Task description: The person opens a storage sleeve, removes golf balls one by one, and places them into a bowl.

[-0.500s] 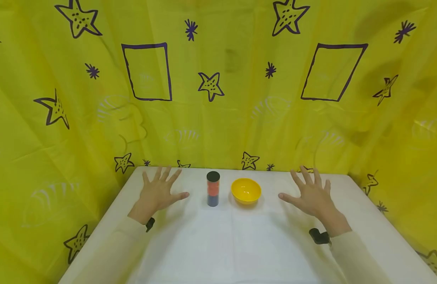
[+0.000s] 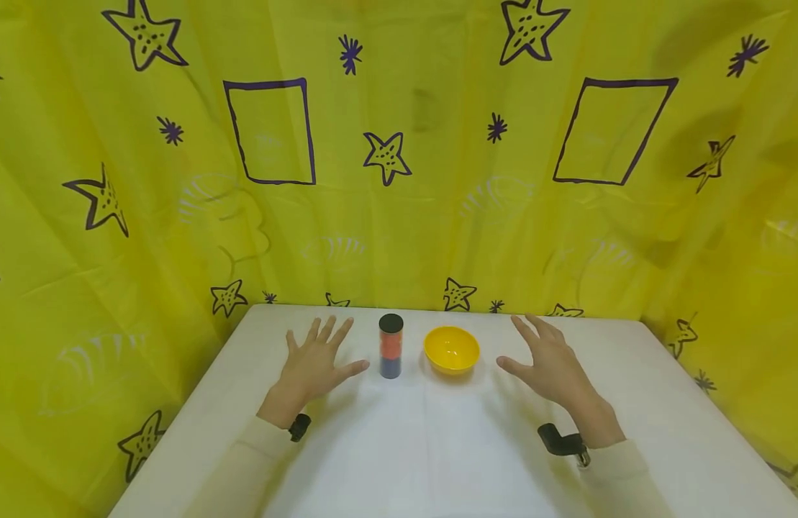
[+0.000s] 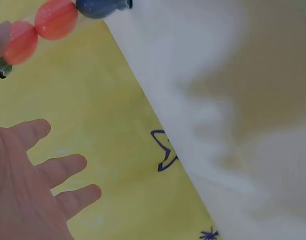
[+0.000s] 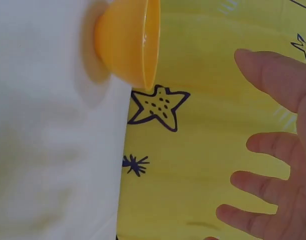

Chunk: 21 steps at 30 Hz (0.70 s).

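Observation:
An upright clear tube with a dark top stands on the white table, left of a yellow bowl. In the left wrist view, red balls and a dark blue ball show stacked inside it. My left hand, fingers spread, hovers left of the tube, thumb tip close to its side. To the right of the bowl my right hand hangs over the table with straight, parted fingers. Neither hand holds anything. The bowl sits upright, its rim beyond my right thumb in the right wrist view.
A yellow curtain printed with stars and squares hangs behind the table and along both sides. The white table reaches back to it. Each wrist carries a small black camera mount, such as the right one.
Both hands have moved inward, the left hand toward the tube and the right hand toward the bowl. The tube and bowl stay in place on the table.

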{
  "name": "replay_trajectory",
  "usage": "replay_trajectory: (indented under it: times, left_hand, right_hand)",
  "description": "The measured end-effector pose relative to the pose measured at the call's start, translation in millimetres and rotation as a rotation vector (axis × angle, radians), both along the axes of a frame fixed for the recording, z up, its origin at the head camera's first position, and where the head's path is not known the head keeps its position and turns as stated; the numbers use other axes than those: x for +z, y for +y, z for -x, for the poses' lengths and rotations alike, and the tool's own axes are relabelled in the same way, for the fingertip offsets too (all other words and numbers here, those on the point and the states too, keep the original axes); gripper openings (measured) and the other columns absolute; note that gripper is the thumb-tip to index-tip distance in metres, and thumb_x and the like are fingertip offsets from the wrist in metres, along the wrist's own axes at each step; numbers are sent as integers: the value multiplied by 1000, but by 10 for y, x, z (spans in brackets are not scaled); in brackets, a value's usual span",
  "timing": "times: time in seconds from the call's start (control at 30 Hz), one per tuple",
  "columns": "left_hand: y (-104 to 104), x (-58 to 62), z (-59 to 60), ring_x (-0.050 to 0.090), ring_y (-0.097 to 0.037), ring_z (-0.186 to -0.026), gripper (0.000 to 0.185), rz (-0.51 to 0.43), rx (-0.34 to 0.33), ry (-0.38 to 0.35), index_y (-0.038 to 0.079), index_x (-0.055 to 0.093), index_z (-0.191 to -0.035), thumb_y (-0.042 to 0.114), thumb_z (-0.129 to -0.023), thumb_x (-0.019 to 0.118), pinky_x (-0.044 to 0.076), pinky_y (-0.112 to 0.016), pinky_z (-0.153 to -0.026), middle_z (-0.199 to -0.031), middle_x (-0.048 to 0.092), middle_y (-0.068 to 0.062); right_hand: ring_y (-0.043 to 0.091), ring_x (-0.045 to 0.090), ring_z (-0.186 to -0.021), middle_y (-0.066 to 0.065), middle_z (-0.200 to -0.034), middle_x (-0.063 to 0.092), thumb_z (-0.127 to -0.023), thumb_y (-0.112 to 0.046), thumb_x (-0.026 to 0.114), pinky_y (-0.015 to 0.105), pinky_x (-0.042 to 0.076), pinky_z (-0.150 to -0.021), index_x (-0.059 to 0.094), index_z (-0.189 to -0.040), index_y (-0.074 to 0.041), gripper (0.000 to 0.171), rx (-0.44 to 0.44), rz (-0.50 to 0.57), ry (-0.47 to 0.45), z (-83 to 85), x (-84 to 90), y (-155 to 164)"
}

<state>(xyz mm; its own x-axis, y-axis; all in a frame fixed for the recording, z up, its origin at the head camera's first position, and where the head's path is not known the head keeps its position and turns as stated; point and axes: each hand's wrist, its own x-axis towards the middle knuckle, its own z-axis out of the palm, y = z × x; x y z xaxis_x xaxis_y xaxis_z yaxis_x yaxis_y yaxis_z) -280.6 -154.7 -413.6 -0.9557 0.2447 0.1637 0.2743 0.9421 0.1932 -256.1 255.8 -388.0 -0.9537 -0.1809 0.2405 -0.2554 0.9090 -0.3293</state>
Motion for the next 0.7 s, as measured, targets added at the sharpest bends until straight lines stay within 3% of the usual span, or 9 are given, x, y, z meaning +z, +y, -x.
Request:
replay_trajectory:
  times: [0.23, 0.37, 0.5, 0.7]
  left_hand:
    - [179, -136, 79, 41, -39, -148, 85, -223, -17, 0, 20, 35, -160, 66, -92, 60, 16, -80, -114, -158, 47, -14]
    - [282, -219, 138, 53, -37, -139, 79, -383, -31, -9, 17, 44, -155, 55, -91, 70, 32, -69, -114, -149, 57, -12]
    - [394, -250, 173, 60, -39, -128, 68, -523, -43, -40, 16, 54, -146, 42, -88, 78, 47, -58, -106, -139, 65, -14]
    - [551, -282, 220, 64, -36, -117, 53, -592, -39, -88, 13, 62, -135, 32, -89, 79, 53, -54, -96, -127, 70, -15]
  right_hand:
    - [53, 38, -139, 27, -158, 36, -95, -43, 70, 75, 41, -101, 37, -157, -9, 78, 53, 57, -8, 23, -22, -165]
    - [50, 43, -138, 26, -155, 42, -96, -39, 70, 71, 41, -104, 41, -155, -7, 73, 87, 95, -20, 36, -38, -246]
    - [46, 52, -133, 21, -152, 48, -97, -35, 70, 65, 46, -104, 44, -152, -7, 67, 112, 143, -31, 38, -70, -317]
    - [38, 62, -121, 15, -142, 57, -95, -30, 73, 56, 55, -95, 53, -145, -7, 58, 149, 202, -6, 32, -148, -419]
